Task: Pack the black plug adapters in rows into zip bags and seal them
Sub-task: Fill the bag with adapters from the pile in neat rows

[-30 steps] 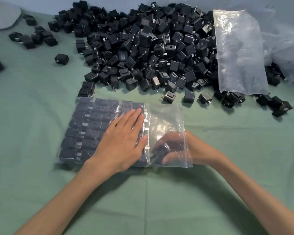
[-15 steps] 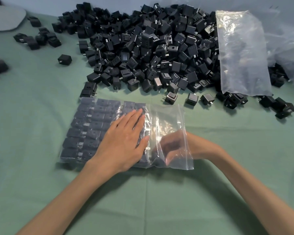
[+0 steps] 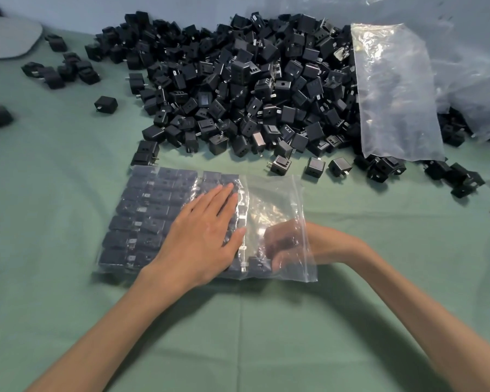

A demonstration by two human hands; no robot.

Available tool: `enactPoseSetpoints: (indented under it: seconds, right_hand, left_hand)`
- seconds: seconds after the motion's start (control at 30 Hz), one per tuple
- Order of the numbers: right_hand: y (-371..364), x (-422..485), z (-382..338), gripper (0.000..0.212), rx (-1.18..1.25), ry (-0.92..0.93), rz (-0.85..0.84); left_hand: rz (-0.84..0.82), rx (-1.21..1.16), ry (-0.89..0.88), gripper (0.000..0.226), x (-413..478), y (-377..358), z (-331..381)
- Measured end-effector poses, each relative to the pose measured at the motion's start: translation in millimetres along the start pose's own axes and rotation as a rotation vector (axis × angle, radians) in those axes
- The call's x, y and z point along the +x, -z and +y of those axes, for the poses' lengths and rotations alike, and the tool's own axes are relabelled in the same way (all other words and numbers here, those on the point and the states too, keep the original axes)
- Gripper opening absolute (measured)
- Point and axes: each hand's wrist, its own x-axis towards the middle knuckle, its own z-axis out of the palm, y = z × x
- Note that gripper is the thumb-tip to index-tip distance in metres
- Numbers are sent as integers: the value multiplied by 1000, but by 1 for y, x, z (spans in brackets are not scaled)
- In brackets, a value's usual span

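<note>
Zip bag (image 3: 277,199) is lying flat on the green surface (image 3: 68,193), with rows of black plug adapters (image 3: 150,210) filling its left part. Left hand (image 3: 201,236) is pressing on the rows with straight fingers. Right hand (image 3: 289,244) is reaching inside the bag mouth with fingers curled; any grip cannot be told through the plastic.

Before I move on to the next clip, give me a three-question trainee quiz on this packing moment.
1. True or false: the left hand lies flat on the packed adapters through the zip bag.
2. Where is the right hand? A: inside the bag's open end. B: in the air above the bag. C: under the left hand.
3. Fill in: the spare empty bag lies over the ___ side of the loose pile, seen from the person.

Key: 1 true; 2 A; 3 right.
</note>
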Motion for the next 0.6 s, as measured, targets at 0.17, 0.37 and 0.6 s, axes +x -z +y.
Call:
enactPoseSetpoints:
  seconds: [0.17,0.37,0.6]
  right_hand:
    - [0,3,2,21,22,0,20]
    - [0,1,0,30,-65,-58,-16]
    - [86,-7,7,23,-340,-220,782]
  left_hand:
    - [-8,30,18,82,-4,2,9]
    - [-59,67,75,101,-6,-11,27]
    - [-45,47,77,104,-8,-11,26]
